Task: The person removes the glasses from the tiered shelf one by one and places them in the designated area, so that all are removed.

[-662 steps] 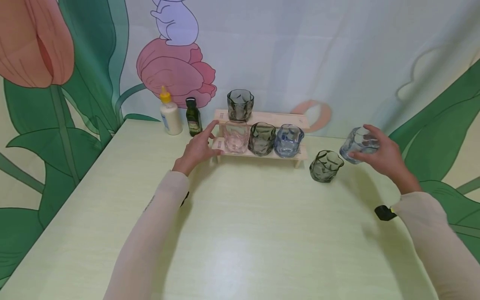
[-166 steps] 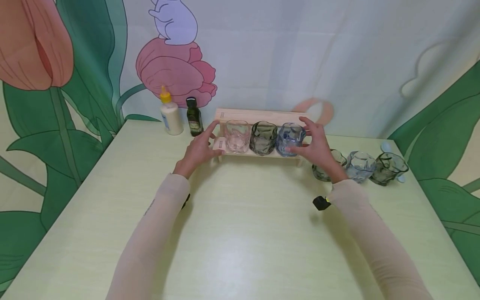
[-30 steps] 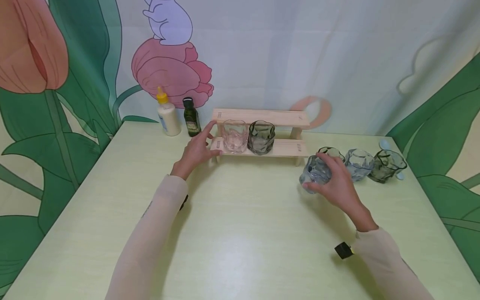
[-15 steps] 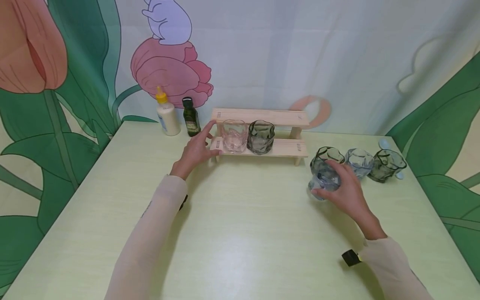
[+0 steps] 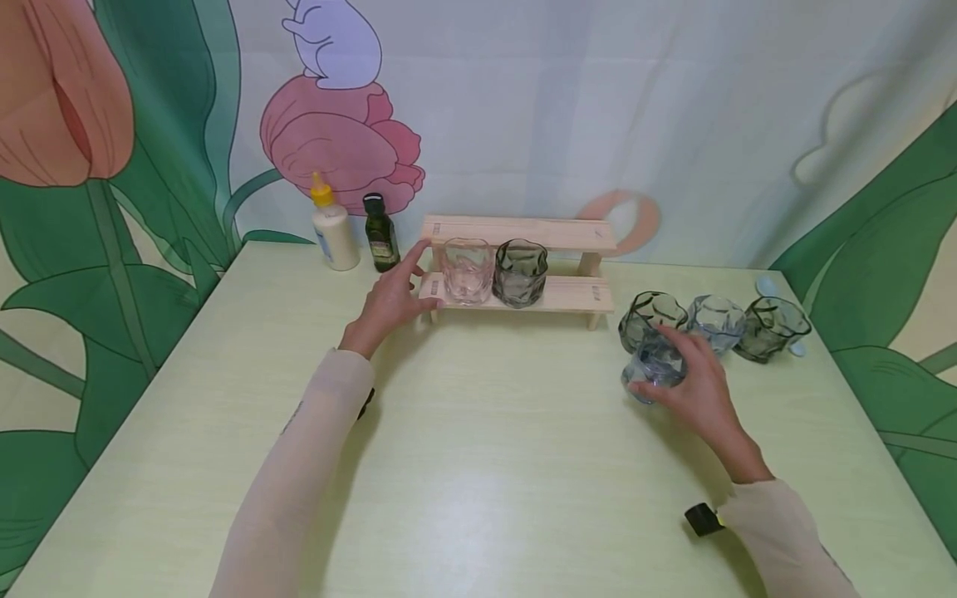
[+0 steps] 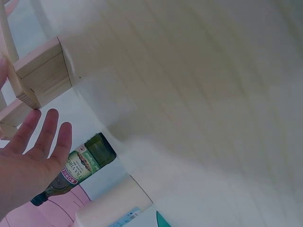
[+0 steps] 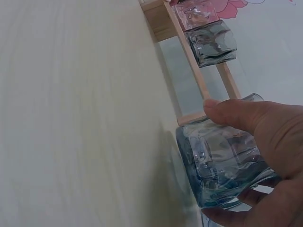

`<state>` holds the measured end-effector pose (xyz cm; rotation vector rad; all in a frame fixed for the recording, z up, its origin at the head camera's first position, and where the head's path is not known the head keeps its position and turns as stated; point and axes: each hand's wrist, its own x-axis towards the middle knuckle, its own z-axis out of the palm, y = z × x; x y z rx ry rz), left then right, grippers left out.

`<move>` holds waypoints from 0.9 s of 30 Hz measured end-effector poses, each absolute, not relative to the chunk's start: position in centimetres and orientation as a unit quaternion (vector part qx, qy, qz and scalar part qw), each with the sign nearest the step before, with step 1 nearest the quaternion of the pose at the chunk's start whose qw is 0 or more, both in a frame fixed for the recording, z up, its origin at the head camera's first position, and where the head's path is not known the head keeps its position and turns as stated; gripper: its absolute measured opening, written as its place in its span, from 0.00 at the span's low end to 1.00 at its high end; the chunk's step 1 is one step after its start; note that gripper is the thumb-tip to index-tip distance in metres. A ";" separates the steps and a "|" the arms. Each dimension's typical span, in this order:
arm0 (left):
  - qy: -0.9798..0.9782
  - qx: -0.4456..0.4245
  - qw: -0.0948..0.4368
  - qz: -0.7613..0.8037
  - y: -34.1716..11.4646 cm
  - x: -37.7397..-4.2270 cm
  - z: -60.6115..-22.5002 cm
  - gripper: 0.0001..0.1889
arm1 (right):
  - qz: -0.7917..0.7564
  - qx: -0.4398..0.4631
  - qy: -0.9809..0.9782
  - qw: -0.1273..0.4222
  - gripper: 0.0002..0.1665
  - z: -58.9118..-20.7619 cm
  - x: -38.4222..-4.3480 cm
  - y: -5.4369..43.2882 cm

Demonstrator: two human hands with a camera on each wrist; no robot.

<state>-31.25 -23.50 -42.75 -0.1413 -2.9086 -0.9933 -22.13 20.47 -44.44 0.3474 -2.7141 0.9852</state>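
In the head view my right hand [image 5: 695,386] grips a blue wavy glass [image 5: 646,378], thumb on its near side and fingers on the far side. The glass is low over the table, in front of a grey-green glass [image 5: 635,320]. The right wrist view shows the blue glass [image 7: 222,161] held between thumb and fingers. My left hand [image 5: 389,299] holds the left end of a two-step wooden rack [image 5: 571,292], thumb at the lower step and index finger by the upper one. A pink glass [image 5: 468,274] and a dark grey glass [image 5: 521,274] stand on the lower step.
A pale blue glass [image 5: 715,320] and another grey-green glass [image 5: 770,328] stand right of the first grey-green one, with pale blue pieces [image 5: 766,286] behind. Left of the rack are a yellow-capped white bottle [image 5: 336,237] and a dark green bottle [image 5: 382,237]. A printed curtain [image 5: 508,116] hangs behind.
Earlier, the dark grey glass from the upper step went to the table's right. The blue glass has left the lower step; my right hand brings it right and slightly nearer. The left hand stays put.
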 end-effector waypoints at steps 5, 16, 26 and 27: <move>-0.946 -0.045 0.031 -0.320 -23.4 -31.2 -42.6 0.53 | 0.335 0.116 -0.928 0.117 0.53 -45.1 -22.1 20.6; -0.945 -0.041 0.030 -0.322 -23.4 -31.0 -42.6 0.53 | 0.339 0.116 -0.924 0.130 0.52 -45.6 -22.0 20.7; -0.944 -0.039 0.029 -0.325 -23.3 -31.1 -42.6 0.53 | 0.341 0.116 -0.924 0.130 0.52 -45.8 -21.9 21.0; -0.944 -0.039 0.029 -0.326 -23.3 -31.1 -42.6 0.53 | 0.341 0.118 -0.923 0.132 0.52 -45.8 -21.9 21.0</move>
